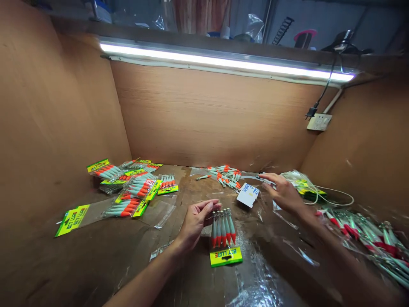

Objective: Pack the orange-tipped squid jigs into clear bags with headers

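A clear pack of fishing lures (223, 228) lies in front of me, its yellow-green header card toward me and several grey-and-orange lures side by side inside. At the pack's far left corner, my left hand (196, 221) has thumb and fingers closed on the plastic edge. Farther off to the right, my right hand (283, 192) reaches over the table, fingers drawn together around a pale, thin item with a dark end; its kind is unclear. Just left of that hand sits a white paper label (248, 195) with handwriting. Loose orange-tipped lures (225, 175) are heaped behind.
Filled lure packs (137, 187) are piled at the left, beside a flat bag with a header card (73, 219). Red-and-green lures (367, 234) spread along the right. A plastic bundle with yellow cards (303, 187) lies near the right wall. A plug (311, 111) dangles by a socket (319, 122).
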The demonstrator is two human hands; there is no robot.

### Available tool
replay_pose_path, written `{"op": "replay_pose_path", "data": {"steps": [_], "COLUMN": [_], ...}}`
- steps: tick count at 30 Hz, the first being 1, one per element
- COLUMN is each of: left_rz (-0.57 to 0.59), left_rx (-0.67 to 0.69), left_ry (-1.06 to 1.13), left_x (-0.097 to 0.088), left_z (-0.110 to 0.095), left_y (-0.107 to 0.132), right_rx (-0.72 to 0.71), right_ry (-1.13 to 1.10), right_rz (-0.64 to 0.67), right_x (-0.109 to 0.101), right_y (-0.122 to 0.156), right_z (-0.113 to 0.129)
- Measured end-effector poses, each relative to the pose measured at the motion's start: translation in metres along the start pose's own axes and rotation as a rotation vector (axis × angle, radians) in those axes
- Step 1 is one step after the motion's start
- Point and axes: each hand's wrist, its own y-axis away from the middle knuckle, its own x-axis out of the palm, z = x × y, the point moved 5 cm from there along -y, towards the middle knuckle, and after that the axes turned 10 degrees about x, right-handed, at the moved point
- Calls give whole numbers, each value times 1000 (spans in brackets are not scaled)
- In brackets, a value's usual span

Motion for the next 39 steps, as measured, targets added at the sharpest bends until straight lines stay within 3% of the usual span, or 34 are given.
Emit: {"op": "replay_pose_path", "data": {"steps": [1, 4, 6, 10, 17, 22, 26, 30, 34, 39], "left_rz": [13, 48, 67, 94, 194, 162, 202, 337, 494, 449], "left_rx": [-3, -10, -11, -38, -18, 78, 198, 244, 166, 190], "left_ry": [4, -21, -43, -96, -567, -690, -766, -747, -664, -804], "left_x": [1, 2, 2, -4, -27, -35, -31, -22, -11, -12], "left_z": [1, 4, 7, 13, 17, 15, 4, 0, 9, 10], "left_y": [0, 1, 1, -4, -19, -25, -26, -22, -17, -9], "right_rx": [51, 162, 173, 229, 239, 62, -146, -345, -374, -376], "right_ry": [-97, -327, -385, -436, -363, -252, -151, 12, 75, 81], "right_rz": [1, 364, 525, 610, 575, 430, 363, 350, 363, 366], "right_x": [11, 66, 96, 126, 142, 146, 140, 137, 140, 138], "right_y": [1, 11, 20, 23, 13, 15, 23, 31, 34, 38], "right_z": [4, 12, 16, 12, -11, -17, -10, -6, -10, -15]}}
